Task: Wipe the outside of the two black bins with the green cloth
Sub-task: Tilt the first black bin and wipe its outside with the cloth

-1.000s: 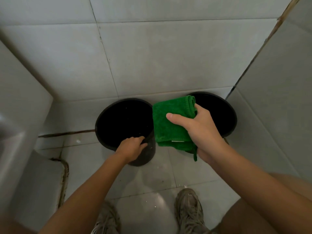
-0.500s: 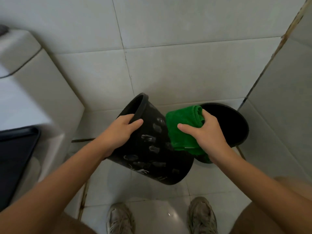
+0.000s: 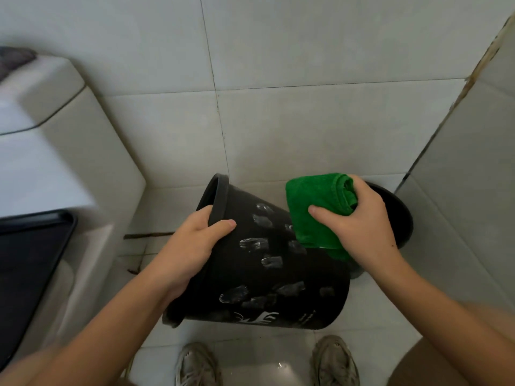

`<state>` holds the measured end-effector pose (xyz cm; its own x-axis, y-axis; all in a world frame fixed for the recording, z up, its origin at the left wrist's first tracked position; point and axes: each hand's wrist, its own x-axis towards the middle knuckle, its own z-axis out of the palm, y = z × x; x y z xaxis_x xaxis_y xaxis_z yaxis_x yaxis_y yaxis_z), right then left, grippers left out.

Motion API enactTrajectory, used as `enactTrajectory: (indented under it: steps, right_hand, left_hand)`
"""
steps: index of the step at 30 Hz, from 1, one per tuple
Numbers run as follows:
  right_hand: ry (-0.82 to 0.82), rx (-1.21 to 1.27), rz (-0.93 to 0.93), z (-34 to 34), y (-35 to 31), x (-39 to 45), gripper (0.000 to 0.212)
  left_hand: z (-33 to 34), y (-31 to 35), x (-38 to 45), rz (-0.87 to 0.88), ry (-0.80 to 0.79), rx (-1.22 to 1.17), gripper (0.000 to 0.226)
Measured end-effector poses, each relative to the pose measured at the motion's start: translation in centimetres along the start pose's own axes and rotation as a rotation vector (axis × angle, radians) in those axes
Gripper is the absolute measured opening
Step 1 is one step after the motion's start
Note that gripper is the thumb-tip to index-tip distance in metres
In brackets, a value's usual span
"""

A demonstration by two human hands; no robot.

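Note:
My left hand (image 3: pixel 192 246) grips the rim of a black bin (image 3: pixel 267 277) and holds it lifted and tipped on its side, mouth to the left. Its outer wall carries several pale smudges and white print near the base. My right hand (image 3: pixel 359 227) clutches a folded green cloth (image 3: pixel 315 210) and presses it against the upper right of that wall. The second black bin (image 3: pixel 398 215) stands upright on the floor behind my right hand, mostly hidden by hand and cloth.
A white toilet cistern (image 3: pixel 55 140) with a dark seat lid (image 3: pixel 25 268) fills the left side. Tiled walls close in at the back and right, meeting in a stained corner (image 3: pixel 471 79). My two shoes (image 3: pixel 264 363) stand on the tiled floor below the bin.
My left hand lifted the near bin off the floor and tipped it sideways. My right hand brought the green cloth onto its outer wall. The view swung left, revealing the toilet.

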<state>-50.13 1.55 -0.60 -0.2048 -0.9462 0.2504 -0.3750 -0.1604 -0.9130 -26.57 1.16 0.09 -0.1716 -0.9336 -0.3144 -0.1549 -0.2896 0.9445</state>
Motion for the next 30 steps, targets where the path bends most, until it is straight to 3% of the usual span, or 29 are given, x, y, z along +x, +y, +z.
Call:
enactTrajectory:
  steps: [20, 30]
  right_hand:
    - [-0.070, -0.075, 0.016, 0.1, 1.7, -0.1, 0.034]
    - [-0.073, -0.090, 0.015, 0.3, 3.1, 0.5, 0.035]
  left_hand:
    - [0.4, 0.2, 1.5, 0.231, 0.131, 0.163, 0.023]
    - [0.0, -0.2, 1.7, 0.213, 0.119, 0.184, 0.026]
